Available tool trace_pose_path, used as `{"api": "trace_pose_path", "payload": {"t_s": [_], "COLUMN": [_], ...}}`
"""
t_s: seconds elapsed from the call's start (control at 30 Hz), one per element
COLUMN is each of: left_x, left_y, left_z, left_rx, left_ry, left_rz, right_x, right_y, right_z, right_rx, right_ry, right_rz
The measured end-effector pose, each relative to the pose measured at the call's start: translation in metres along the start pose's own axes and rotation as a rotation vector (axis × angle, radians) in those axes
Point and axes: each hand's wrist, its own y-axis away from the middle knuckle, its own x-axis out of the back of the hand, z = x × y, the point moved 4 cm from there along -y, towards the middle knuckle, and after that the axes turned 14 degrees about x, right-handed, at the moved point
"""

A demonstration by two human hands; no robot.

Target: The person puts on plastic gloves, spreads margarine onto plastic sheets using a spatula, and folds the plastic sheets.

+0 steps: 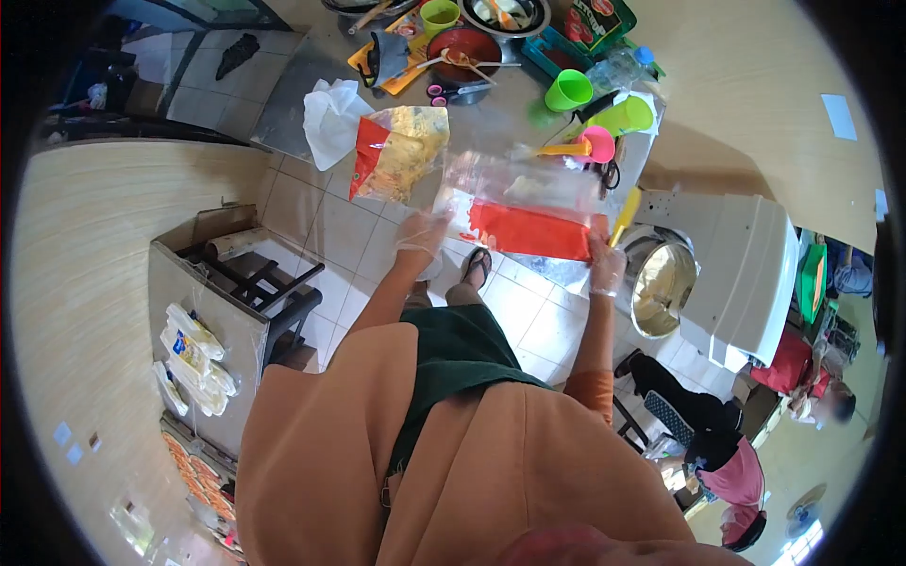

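Note:
Both my hands wear thin clear gloves and hold a clear plastic bag with a red band stretched out in front of me. My left hand grips its left edge, my right hand grips its lower right corner. Just past the bag on the metal table stands another red-and-clear bag filled with yellow food. A crumpled white plastic bag lies to its left.
Further along the table are a red bowl with utensils, green cups, a pink cup and a metal bowl. A white machine with a metal bowl stands at right. A gas stove stands at left. A seated person is at lower right.

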Motion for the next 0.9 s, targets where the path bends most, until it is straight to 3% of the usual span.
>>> {"api": "trace_pose_path", "payload": {"t_s": [0.13,0.17,0.27,0.33,0.43,0.53,0.63,0.7,0.77,0.9], "left_x": [0.002,-0.009,-0.038,-0.031,-0.020,-0.025,-0.039,-0.041,-0.041,-0.034], "left_y": [-0.005,-0.017,-0.042,-0.040,-0.033,-0.012,-0.013,-0.022,-0.035,-0.059], "left_z": [0.035,0.028,0.000,0.000,0.020,0.060,0.072,0.052,0.035,-0.001], "left_rx": [0.164,0.132,0.103,0.199,-0.019,-0.602,-0.543,-0.243,0.032,-0.031], "left_ry": [-0.002,-0.088,-0.236,-0.194,-0.416,-0.412,-0.433,-0.566,-0.624,-0.567], "left_rz": [0.026,0.025,0.056,0.135,0.527,0.326,0.504,0.407,0.217,-0.066], "right_x": [0.012,0.010,-0.016,-0.015,-0.004,0.002,-0.023,-0.030,-0.032,-0.031], "right_y": [-0.014,-0.021,-0.030,-0.017,-0.008,0.006,0.000,0.000,0.009,0.030], "right_z": [0.020,0.049,0.142,0.089,0.026,0.026,0.020,0.013,0.028,0.055], "right_rx": [-0.035,-0.128,-0.162,-0.311,-0.386,0.049,-0.146,-0.396,-0.352,-0.411], "right_ry": [-0.082,0.149,0.534,0.596,0.712,0.792,0.805,0.636,0.743,0.737], "right_rz": [0.089,-0.045,-0.053,-0.004,0.083,0.447,0.257,0.098,0.079,0.003]}}
